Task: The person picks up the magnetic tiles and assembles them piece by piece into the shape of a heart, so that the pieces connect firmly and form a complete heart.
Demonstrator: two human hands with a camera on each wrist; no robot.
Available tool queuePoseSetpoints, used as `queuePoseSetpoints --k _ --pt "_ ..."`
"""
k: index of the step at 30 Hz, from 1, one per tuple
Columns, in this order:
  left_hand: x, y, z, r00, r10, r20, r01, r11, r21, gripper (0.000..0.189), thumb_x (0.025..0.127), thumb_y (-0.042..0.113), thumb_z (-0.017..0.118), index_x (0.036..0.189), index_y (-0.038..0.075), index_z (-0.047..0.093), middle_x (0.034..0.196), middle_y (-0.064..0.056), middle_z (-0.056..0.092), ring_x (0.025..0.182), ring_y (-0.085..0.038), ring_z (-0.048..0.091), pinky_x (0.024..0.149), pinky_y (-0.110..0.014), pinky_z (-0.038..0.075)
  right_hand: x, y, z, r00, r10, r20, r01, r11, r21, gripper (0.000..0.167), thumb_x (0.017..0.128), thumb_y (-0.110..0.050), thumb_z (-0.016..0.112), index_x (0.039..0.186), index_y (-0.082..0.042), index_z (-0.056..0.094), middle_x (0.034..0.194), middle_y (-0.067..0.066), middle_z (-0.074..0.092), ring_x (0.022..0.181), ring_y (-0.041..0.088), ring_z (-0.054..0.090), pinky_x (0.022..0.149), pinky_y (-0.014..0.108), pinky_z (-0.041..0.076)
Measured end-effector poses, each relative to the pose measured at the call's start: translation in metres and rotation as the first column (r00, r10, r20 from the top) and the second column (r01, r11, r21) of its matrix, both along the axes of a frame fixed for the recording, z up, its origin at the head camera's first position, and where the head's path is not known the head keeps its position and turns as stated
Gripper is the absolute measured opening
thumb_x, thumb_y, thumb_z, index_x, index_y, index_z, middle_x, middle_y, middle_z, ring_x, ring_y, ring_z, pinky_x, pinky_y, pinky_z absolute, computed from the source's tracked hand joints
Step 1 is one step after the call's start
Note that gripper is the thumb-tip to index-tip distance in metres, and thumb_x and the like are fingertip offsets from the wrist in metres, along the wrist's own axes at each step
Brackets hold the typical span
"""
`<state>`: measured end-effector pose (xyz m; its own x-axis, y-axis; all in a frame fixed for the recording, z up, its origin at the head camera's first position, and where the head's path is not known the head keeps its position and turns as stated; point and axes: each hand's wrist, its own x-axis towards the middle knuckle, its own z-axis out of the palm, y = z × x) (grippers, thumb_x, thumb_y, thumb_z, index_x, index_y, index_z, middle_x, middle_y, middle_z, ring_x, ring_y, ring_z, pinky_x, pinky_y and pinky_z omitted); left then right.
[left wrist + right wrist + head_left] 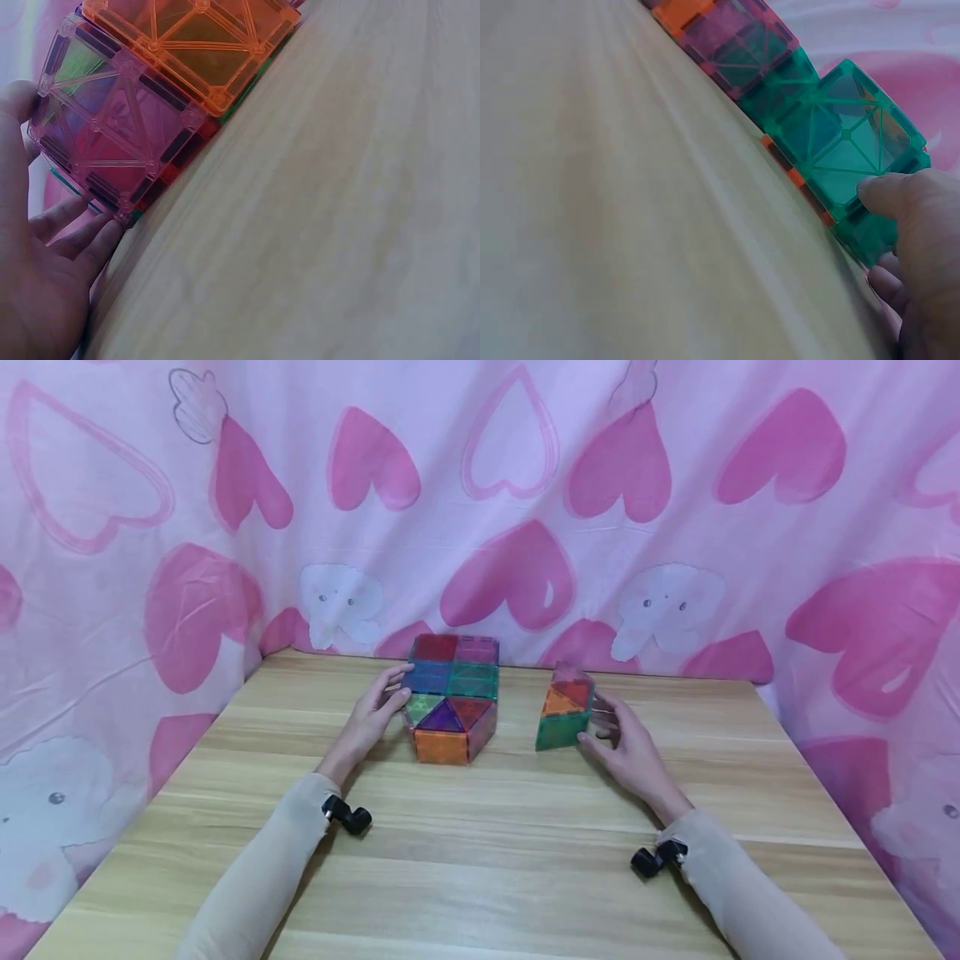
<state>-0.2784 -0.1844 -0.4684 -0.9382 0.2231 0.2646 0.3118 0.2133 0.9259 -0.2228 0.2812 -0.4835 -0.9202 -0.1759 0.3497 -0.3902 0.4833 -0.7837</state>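
Two structures of translucent magnetic tiles stand apart on the table. The larger magnetic tile block (441,747), to the left, has red, pink, blue and green squares on top, several triangles and an orange front. At its left side, my left hand (374,703) holds the edge, thumb high on a pink tile (112,131) and other fingers low by the base. My right hand (627,745) grips the smaller magnetic tile block (564,730) from its right. The thumb presses a green square tile (847,135); the fingers behind it are partly hidden.
The wooden table (480,860) carries both blocks near its back edge. A gap of bare wood lies between them. Behind and on both sides hangs a pink curtain (420,543) with hearts and cartoon animals. Each sleeve bears a small black wrist camera (348,817).
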Motion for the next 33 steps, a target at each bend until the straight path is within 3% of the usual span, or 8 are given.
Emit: queuePoseSetpoints --k 9,20,23,25,29,31,33 --pt "0.003 0.011 -0.004 0.997 -0.075 -0.027 0.074 0.997 -0.021 0.048 0.118 0.026 0.057 0.165 0.020 0.051 0.169 -0.010 0.051 0.155 -0.038 0.049 0.130 -0.060 0.035 -0.024 -0.016 0.001 0.998 0.068 -0.001 -0.068 0.997 -0.024 0.077 0.103 -0.006 0.080 0.170 -0.008 0.040 0.159 0.020 0.060 0.139 0.037 0.065 0.105 0.039 0.060" --pt "0.008 0.023 -0.003 0.992 -0.113 -0.051 0.112 0.993 -0.026 0.048 0.117 0.023 0.058 0.164 0.020 0.052 0.169 -0.009 0.050 0.151 -0.038 0.052 0.125 -0.059 0.042 -0.030 -0.031 0.002 0.994 0.105 0.022 -0.104 0.994 -0.012 0.077 0.104 -0.008 0.080 0.170 -0.011 0.040 0.159 0.016 0.061 0.138 0.034 0.066 0.107 0.041 0.059" --pt "0.009 0.022 -0.003 0.993 -0.109 -0.045 0.109 0.994 0.005 0.049 0.119 0.023 0.054 0.166 0.015 0.048 0.160 -0.017 0.056 0.139 -0.033 0.062 0.114 -0.053 0.054 -0.029 -0.031 0.000 0.994 0.112 0.008 -0.111 0.994 -0.018 0.077 0.104 -0.006 0.078 0.171 -0.012 0.040 0.158 0.017 0.060 0.137 0.034 0.066 0.107 0.040 0.059" --pt "0.009 0.022 -0.004 0.990 -0.137 -0.026 0.139 0.987 0.085 0.052 0.120 0.020 0.048 0.169 0.008 0.040 0.152 -0.028 0.057 0.124 -0.029 0.071 0.103 -0.048 0.063 -0.029 -0.029 -0.001 0.992 0.126 0.001 -0.126 0.992 -0.029 0.078 0.104 -0.002 0.076 0.172 -0.011 0.039 0.157 0.019 0.061 0.135 0.035 0.067 0.108 0.038 0.059" --pt "0.011 0.022 -0.005 0.965 -0.261 0.024 0.245 0.930 0.274 0.063 0.117 0.010 0.045 0.174 -0.001 0.020 0.127 -0.044 0.057 0.097 -0.027 0.079 0.085 -0.046 0.069 -0.028 -0.022 -0.001 0.988 0.157 0.003 -0.157 0.987 -0.045 0.081 0.105 0.007 0.068 0.176 -0.014 0.034 0.156 0.022 0.061 0.134 0.038 0.065 0.114 0.039 0.054" --pt "0.012 0.022 -0.005 0.950 -0.309 0.050 0.283 0.916 0.285 0.072 0.113 0.003 0.052 0.175 -0.002 0.016 0.116 -0.042 0.061 0.089 -0.027 0.080 0.081 -0.045 0.069 -0.028 -0.019 0.000 0.987 0.160 0.023 -0.159 0.986 -0.051 0.082 0.106 0.010 0.064 0.177 -0.015 0.031 0.157 0.023 0.061 0.138 0.039 0.063 0.118 0.041 0.051" --pt "0.012 0.022 -0.006 0.950 -0.304 0.076 0.281 0.934 0.220 0.079 0.107 -0.001 0.065 0.174 -0.001 0.022 0.107 -0.032 0.068 0.084 -0.023 0.079 0.079 -0.040 0.069 -0.028 -0.017 0.000 0.989 0.140 0.043 -0.137 0.989 -0.058 0.080 0.106 0.011 0.062 0.176 -0.011 0.030 0.159 0.025 0.059 0.141 0.040 0.061 0.120 0.042 0.049"
